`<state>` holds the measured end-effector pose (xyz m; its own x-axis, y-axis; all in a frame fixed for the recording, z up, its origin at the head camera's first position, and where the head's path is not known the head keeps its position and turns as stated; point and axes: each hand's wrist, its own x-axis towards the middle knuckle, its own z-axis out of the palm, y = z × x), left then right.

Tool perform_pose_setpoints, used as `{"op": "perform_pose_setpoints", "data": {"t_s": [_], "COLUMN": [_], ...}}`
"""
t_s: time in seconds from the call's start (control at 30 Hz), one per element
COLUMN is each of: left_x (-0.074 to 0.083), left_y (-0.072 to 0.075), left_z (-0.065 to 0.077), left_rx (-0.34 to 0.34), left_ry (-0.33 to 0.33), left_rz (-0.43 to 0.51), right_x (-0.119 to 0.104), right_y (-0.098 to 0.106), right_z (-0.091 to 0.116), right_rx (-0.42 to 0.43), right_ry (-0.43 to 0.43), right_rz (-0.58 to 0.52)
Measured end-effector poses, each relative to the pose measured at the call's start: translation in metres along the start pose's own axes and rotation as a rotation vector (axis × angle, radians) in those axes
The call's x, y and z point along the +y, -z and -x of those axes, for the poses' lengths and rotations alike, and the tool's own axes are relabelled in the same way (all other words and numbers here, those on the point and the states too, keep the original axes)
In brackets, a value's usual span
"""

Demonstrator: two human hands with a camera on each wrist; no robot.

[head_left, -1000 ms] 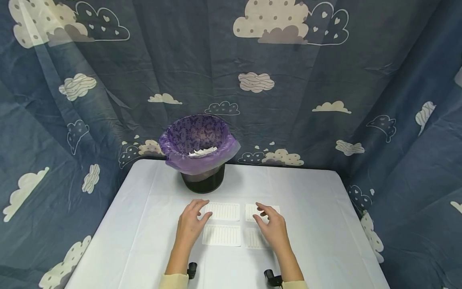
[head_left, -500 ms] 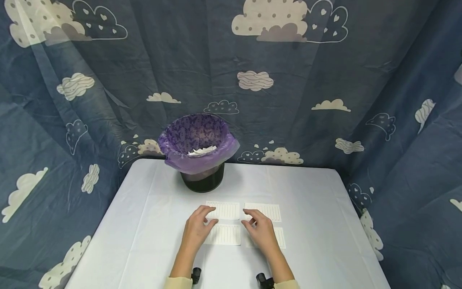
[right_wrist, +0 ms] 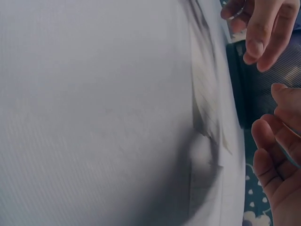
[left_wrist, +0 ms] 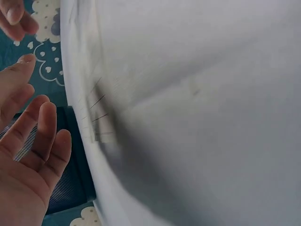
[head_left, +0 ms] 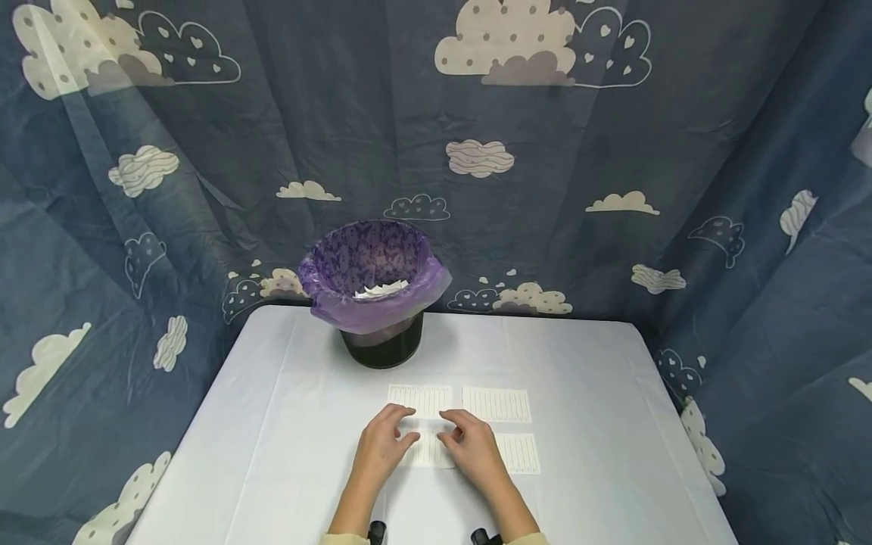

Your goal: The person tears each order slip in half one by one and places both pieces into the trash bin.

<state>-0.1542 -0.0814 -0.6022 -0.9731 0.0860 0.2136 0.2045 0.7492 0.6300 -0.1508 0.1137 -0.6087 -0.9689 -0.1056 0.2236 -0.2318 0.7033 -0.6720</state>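
Note:
Several white slips of paper printed with thin lines lie in two rows on the table. The far left slip (head_left: 420, 395) and far right slip (head_left: 496, 405) are mostly uncovered. My left hand (head_left: 381, 448) is at the left side of the near left slip (head_left: 431, 453), its fingers loosely bent and holding nothing. Facing it, my right hand (head_left: 474, 452) is over that slip's right side, also loosely bent, and partly hides the near right slip (head_left: 519, 454). A gap separates the two hands. Both wrist views show bare fingers (left_wrist: 46, 123) with nothing between them.
A dark bin (head_left: 384, 348) lined with a purple bag (head_left: 381, 314) stands at the back left of the white-covered table (head_left: 579, 378). White paper pieces (head_left: 381, 289) lie inside it. A blue cloud-patterned curtain (head_left: 545, 250) surrounds the table's back and sides.
Both hands have come closer together and drawn back towards the person; the right hand has moved left off the right-hand slips. The slips and bin stay in place.

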Motion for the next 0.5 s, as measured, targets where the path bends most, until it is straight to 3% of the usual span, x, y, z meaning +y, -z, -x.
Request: {"op": "perform_pose_setpoints", "data": {"t_s": [0.23,0.5], "left_x": [-0.005,-0.007], "left_y": [-0.011,-0.017], "left_z": [0.005,0.005], "left_rx": [-0.045,-0.070], "left_ry": [0.056,0.075], "left_rz": [0.006,0.048], "right_x": [-0.003,-0.002], "right_y": [-0.011,-0.017], "right_z": [0.002,0.001], "right_rx": [-0.042,-0.066], "right_ry": [0.013,0.007], "right_rz": [-0.013,-0.004]}}
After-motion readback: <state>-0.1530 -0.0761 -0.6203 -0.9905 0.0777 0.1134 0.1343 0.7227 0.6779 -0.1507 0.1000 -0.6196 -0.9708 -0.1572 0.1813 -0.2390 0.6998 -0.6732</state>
